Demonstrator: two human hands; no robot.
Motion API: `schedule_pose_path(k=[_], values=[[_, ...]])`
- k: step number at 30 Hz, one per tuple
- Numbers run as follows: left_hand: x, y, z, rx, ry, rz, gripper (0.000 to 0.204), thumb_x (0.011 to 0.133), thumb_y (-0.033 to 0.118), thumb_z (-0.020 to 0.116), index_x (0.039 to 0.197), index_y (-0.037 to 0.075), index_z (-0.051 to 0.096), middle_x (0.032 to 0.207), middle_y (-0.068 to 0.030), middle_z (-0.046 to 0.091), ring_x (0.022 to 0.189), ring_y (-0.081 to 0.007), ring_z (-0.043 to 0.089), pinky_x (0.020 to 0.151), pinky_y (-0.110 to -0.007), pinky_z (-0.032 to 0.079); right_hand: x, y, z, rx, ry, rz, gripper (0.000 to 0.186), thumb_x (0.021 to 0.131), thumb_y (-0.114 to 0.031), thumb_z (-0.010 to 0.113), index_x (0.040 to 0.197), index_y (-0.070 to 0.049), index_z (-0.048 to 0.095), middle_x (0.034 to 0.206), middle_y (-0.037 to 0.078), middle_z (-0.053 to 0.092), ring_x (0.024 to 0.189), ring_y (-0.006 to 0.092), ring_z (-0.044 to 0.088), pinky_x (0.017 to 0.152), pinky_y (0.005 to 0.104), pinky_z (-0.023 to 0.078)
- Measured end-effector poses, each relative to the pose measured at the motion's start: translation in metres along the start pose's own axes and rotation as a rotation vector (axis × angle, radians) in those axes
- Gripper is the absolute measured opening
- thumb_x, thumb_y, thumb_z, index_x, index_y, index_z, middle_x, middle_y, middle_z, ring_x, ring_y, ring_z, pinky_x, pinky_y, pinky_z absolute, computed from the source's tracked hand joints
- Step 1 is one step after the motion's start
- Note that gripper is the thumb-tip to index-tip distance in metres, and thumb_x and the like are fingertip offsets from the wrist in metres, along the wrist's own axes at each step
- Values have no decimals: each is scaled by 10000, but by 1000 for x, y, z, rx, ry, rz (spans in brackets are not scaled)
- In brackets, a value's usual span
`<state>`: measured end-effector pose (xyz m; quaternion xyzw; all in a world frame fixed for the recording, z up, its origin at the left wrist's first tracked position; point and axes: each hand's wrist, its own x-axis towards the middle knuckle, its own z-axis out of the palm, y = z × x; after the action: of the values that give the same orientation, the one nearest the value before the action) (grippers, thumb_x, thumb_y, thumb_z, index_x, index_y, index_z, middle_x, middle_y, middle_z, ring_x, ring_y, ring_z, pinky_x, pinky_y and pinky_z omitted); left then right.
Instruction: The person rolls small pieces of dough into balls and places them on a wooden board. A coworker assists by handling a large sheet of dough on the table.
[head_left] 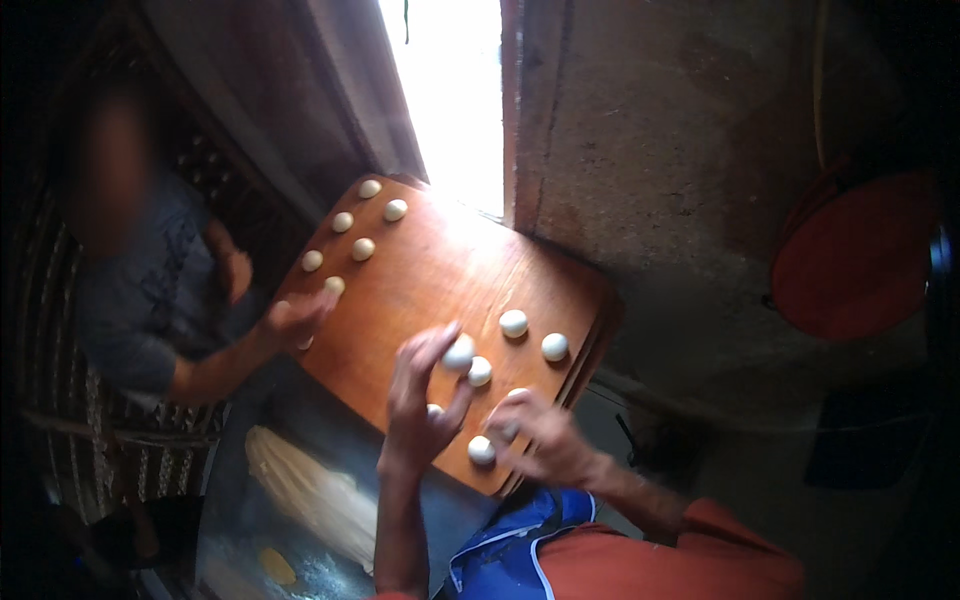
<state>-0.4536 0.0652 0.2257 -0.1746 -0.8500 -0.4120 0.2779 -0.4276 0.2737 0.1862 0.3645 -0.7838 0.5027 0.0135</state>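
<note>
Nearest the lens, at six o'clock, sits the wearer's orange sleeve [690, 555] beside a blue cloth [510, 550]. From nine o'clock, a seated co-worker in a grey shirt [150, 300] reaches one hand [295, 320] onto the left edge of the wooden board [430, 270], close to a small dough ball [333, 286]; six more balls run up towards eleven o'clock. Below that, at seven o'clock, a pale mass of dough [300, 490] lies on a metal tray [240, 470].

Moving toward centre, the wearer's left hand [420, 400] rises with fingers curled, thumb and fingertips pinching a white ball [459, 353] at its upper tip. That ball sits at roughly one o'clock from the palm, just above the board, touching the fingers. The right hand [540, 435] lies at four o'clock from it, fingers bent down and pressed on another ball [510, 425], with a further one [481, 450] just beside its thumb. Loose balls rest at [513, 323] and [554, 346].

Risk, as I judge it: the board tilts and overhangs, so a ball set down carelessly could roll off the right-hand edge; a hard pinch could also dent the soft dough, or crowd it against its neighbour [480, 371] until they stick.
</note>
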Motion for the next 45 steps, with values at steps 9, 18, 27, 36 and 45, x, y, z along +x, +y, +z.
schedule_pose_path(k=[9,18,27,36,45], values=[[56,-144,228,-47,-375,-165,1030,714,77,782,1605,6,268,1441,-265,506,1398,-422,451,1165,-501,371,24,153,-100,-429,390,495,950,733,-263,956,1490,-6,442,1203,184,615,1056,341,662,907,450,535],[-151,29,22,-129,-145,-882,409,852,33,726,1250,40,630,1232,-145,687,1150,-297,668,1048,-408,484,16,68,-3,-91,170,197,926,734,-101,932,1500,8,423,1142,137,645,945,247,630,835,369,534],[-321,144,-40,33,352,-1367,232,958,44,688,1185,0,669,1090,-107,748,972,-184,721,859,-315,564,-32,-8,242,-90,-626,-481,703,840,-122,657,1512,-76,453,1173,188,574,1092,347,573,898,435,523],[-381,65,-37,-1169,1112,-1445,521,1083,499,472,1309,48,603,1134,-123,708,1081,-305,686,965,-520,567,-81,-47,235,288,-838,-226,421,931,-131,630,1324,-25,524,955,242,641,911,420,670,784,486,559],[-441,88,-48,-1175,451,-1420,573,1099,492,432,1299,-27,572,1050,-207,729,922,-322,744,855,-462,628,-93,-40,268,1017,-1423,971,574,1097,-546,455,1089,-10,662,822,66,659,735,193,637,683,351,527]])
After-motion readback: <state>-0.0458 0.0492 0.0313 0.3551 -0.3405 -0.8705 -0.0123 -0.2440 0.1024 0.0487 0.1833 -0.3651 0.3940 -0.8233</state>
